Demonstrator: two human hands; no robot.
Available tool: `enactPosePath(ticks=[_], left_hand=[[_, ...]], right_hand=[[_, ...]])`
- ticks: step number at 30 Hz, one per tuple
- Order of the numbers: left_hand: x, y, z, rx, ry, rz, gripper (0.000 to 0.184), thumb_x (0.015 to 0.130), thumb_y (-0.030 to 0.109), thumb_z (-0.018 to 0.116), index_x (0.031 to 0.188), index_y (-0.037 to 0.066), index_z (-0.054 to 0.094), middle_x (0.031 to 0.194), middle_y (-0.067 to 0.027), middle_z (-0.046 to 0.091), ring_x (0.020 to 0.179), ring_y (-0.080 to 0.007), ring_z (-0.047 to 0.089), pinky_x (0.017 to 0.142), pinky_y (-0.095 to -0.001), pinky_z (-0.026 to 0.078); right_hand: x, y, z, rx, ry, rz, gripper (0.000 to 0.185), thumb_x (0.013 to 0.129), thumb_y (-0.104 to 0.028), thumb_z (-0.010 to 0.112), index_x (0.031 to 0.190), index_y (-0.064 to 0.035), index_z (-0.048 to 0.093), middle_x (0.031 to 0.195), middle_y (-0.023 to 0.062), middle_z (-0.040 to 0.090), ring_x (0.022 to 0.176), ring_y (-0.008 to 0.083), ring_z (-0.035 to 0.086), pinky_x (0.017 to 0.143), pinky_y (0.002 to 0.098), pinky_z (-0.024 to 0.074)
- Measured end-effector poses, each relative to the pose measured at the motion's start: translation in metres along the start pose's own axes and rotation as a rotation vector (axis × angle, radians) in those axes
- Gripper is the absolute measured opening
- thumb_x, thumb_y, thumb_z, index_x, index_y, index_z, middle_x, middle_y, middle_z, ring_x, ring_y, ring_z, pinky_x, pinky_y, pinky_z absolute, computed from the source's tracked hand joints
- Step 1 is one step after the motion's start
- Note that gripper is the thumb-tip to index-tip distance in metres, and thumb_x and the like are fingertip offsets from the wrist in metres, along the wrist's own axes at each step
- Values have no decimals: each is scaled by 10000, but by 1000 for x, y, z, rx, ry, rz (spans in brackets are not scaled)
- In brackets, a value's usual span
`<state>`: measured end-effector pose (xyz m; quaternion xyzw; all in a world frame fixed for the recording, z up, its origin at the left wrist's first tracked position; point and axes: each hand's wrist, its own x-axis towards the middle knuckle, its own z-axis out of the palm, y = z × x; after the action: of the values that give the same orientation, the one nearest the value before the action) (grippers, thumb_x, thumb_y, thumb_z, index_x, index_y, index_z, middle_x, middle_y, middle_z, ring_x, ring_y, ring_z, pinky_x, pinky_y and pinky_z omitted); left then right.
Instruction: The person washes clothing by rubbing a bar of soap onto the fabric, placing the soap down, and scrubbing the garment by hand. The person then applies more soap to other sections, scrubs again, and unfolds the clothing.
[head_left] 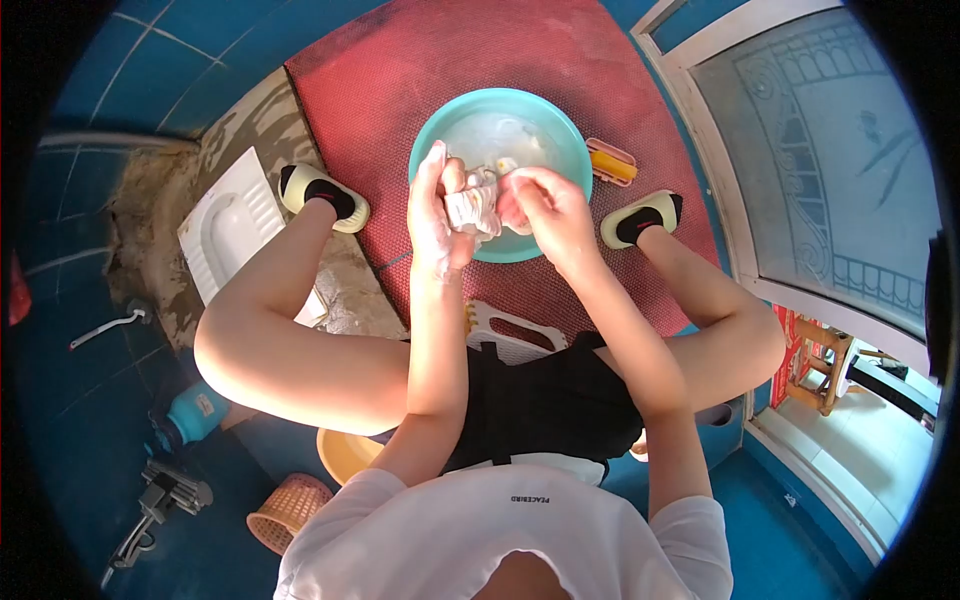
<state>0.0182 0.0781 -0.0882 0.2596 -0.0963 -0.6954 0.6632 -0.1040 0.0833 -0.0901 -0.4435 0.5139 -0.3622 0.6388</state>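
Note:
A turquoise basin [575,130] with whitish, sudsy water stands on the red mat. Over its near part, my left hand [438,215] is wrapped round a bunched, wet white cloth [472,208] with small coloured marks. Foam clings to the fingers and wrist. My right hand [545,208] is closed at the cloth's right side, pinching a pinkish part of it. Both hands are close together, the cloth between them.
A pink soap box with a yellow bar [612,163] lies right of the basin. A squat toilet [232,222] is at the left. Behind sit a peach basket [290,512] and a yellow basin [345,455]. A framed glass door [820,150] stands at the right.

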Motion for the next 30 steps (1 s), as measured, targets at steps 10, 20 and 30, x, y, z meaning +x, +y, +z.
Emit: enactPosePath(ticks=[10, 20, 30], left_hand=[[2, -20, -12, 11, 60, 59, 209, 842, 256, 456, 937, 70, 470, 855, -54, 464, 773, -180, 506, 668, -301, 453], [1, 6, -5, -110, 121, -74, 204, 820, 218, 486, 659, 110, 421, 553, 28, 425, 576, -113, 497, 575, -240, 455], [0, -2, 12, 118, 141, -59, 324, 853, 243, 448, 565, 115, 371, 489, 31, 321, 449, -85, 346, 416, -240, 309]], right_hand=[[-22, -6, 31, -944, -128, -884, 611, 797, -396, 433, 1257, -18, 299, 1330, 164, 230, 1232, 302, 227, 974, 442, 208], [-18, 31, 6, -1059, -54, -590, 670, 796, -417, 445, 1262, 18, 238, 1303, 206, 245, 1240, 327, 173, 1000, 439, 165], [-5, 17, -7, -555, 53, -612, 294, 758, -201, 579, 934, 15, 487, 952, 151, 532, 902, 278, 507, 756, 342, 390]])
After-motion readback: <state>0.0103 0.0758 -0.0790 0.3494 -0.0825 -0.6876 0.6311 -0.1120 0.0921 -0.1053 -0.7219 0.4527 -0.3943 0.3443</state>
